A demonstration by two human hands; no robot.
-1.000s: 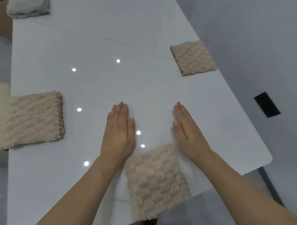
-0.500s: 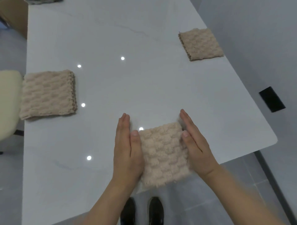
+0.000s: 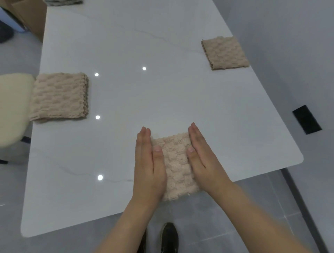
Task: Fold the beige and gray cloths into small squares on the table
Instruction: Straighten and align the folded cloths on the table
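Note:
A small folded beige cloth [image 3: 176,166] lies at the near edge of the white table [image 3: 126,101], its near end overhanging the edge. My left hand [image 3: 148,166] presses flat against its left side, fingers straight and together. My right hand [image 3: 202,159] does the same on its right side. A larger folded beige cloth [image 3: 59,96] sits at the table's left edge. Another folded beige square [image 3: 225,52] lies at the far right edge. A gray cloth [image 3: 63,2] shows partly at the far left corner.
A cream chair seat [image 3: 12,108] stands just left of the table. A cardboard box [image 3: 32,18] is on the floor at the far left. A black object [image 3: 306,119] lies on the floor to the right. My shoes [image 3: 169,238] show below the table's near edge.
Both hands drew back from the bare table to the cloth's sides and squeezed it narrower between them. The view shifted, so the table sits farther from me.

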